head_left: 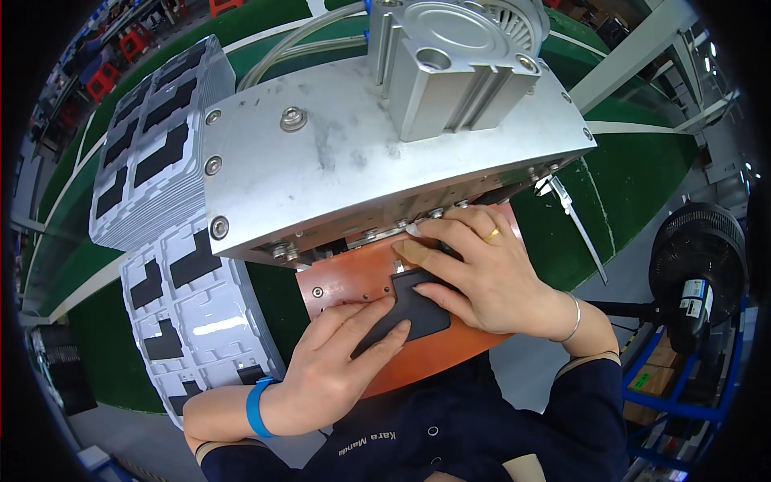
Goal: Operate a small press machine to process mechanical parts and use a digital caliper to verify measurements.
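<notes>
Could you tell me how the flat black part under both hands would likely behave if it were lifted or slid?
The flat black part looks thin, so probably light. It lies flat on the orange-brown fixture plate, so unlikely to roll or tip. The left hand and right hand press it down with several fingers, hinting it may slide easily.

Both hands (418, 313) press a black part (409, 309) onto an orange fixture plate (353, 277).

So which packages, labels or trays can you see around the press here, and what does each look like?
Upper tray stack: left of the press, pale grey moulded trays holding black flat parts.
Lower tray stack: beside the left hand, same pale grey, with black parts.
Fan label: on the black fan at right, small white sticker.
Cardboard boxes: lower right, brown, in a blue rack.
</notes>
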The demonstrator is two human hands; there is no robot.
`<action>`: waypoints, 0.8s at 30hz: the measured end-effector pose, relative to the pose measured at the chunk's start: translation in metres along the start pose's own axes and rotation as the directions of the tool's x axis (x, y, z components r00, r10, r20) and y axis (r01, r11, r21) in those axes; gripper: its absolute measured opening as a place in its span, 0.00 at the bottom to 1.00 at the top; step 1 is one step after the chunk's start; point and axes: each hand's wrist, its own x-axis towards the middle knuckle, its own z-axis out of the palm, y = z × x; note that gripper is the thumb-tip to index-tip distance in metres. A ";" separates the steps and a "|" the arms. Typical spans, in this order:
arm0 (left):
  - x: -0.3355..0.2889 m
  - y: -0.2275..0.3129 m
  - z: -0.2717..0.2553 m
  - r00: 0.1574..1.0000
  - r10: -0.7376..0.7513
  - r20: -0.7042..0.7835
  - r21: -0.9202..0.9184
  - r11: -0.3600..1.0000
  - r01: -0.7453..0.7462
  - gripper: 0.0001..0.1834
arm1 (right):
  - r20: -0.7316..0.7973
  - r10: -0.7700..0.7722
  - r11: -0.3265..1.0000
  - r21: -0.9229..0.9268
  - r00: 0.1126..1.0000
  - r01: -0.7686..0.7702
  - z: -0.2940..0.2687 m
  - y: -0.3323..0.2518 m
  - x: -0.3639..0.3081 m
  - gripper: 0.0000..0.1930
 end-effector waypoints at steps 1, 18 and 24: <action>0.000 0.000 -0.001 1.000 0.003 0.003 -0.006 1.000 -0.003 0.23 | -0.038 0.005 0.999 0.034 0.999 -0.003 0.000 0.002 -0.001 0.12; -0.001 0.002 -0.001 1.000 0.016 0.019 0.027 1.000 -0.017 0.23 | -0.202 0.001 1.000 0.025 0.979 0.004 -0.003 0.011 -0.025 0.13; 0.010 0.003 0.002 1.000 -0.027 -0.008 0.047 0.999 0.028 0.19 | -0.027 0.117 0.957 0.269 0.993 -0.105 -0.021 0.010 -0.053 0.22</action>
